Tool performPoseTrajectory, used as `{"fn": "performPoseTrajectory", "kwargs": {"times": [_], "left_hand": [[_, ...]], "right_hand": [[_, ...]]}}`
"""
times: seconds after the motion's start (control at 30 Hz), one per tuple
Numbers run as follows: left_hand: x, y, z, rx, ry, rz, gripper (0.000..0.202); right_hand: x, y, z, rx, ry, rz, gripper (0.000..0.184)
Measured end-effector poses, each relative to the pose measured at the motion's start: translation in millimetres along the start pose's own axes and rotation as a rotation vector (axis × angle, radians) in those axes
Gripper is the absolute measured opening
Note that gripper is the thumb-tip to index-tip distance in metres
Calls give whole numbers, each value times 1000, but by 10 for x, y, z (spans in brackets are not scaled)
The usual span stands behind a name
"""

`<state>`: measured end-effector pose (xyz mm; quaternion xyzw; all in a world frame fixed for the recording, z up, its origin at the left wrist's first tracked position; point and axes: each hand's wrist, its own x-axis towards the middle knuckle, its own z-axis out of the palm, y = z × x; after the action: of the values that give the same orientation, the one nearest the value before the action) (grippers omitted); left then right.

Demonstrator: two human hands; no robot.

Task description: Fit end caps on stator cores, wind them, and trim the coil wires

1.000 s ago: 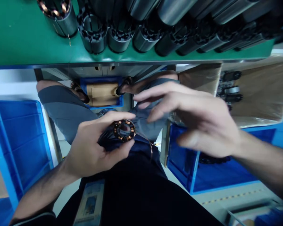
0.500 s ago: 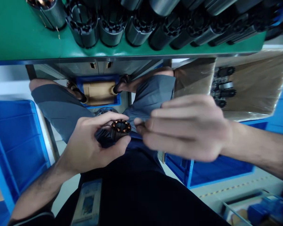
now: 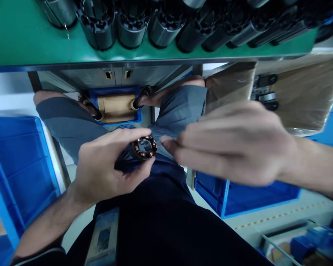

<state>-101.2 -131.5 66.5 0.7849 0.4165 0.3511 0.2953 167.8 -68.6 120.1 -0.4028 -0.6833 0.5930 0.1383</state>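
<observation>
My left hand [image 3: 105, 166] is wrapped round a dark cylindrical motor stator [image 3: 135, 155] with copper windings at its end, held over my lap. My right hand [image 3: 233, 144] is just to the right of it, fingers drawn together, fingertips close to the stator's wound end. Whether anything is pinched in those fingers I cannot make out.
A green bench [image 3: 30, 40] runs across the top, lined with several dark and grey stators [image 3: 133, 26]. Blue bins stand at the left [image 3: 19, 162] and lower right [image 3: 238, 199]. A cardboard box [image 3: 302, 96] holds dark parts at the right. A person's legs in grey shorts [image 3: 72, 122] show under the bench.
My right hand closed from spread fingers into a pinch and came in to the stator's end. The left hand kept hold and turned the stator a little.
</observation>
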Motion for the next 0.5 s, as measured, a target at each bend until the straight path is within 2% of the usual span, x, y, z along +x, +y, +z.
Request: {"fn": "performPoseTrajectory", "kwargs": {"times": [0.03, 0.07, 0.13, 0.2, 0.27, 0.33, 0.37, 0.43, 0.5], "left_hand": [[-2, -1, -9, -70, -42, -92, 41], [-9, -6, -16, -113, -53, -126, 42], [-35, -23, -22, -66, 18, -33, 38], [-67, -43, -15, 44, 110, 126, 30], [-94, -53, 8, 107, 162, 217, 17], [-104, -45, 40, 158, 180, 261, 15], [-103, -33, 53, 192, 177, 278, 16], [-99, 10, 56, 218, 141, 237, 26], [-101, 62, 5, 111, 74, 77, 34]], "right_hand": [[-21, -26, -40, -68, 36, -37, 49], [-38, -36, -85, -104, 38, -60, 44], [-55, -7, -166, -80, 1, -44, 32], [-43, 66, -194, 139, -146, 117, 35], [-14, 133, -152, 384, -345, 302, 37], [9, 147, -65, 423, -449, 328, 32], [8, 129, -20, 337, -421, 256, 30], [-41, 59, 44, -6, -234, -7, 35], [-160, 12, 58, -403, -5, -252, 34]]}}
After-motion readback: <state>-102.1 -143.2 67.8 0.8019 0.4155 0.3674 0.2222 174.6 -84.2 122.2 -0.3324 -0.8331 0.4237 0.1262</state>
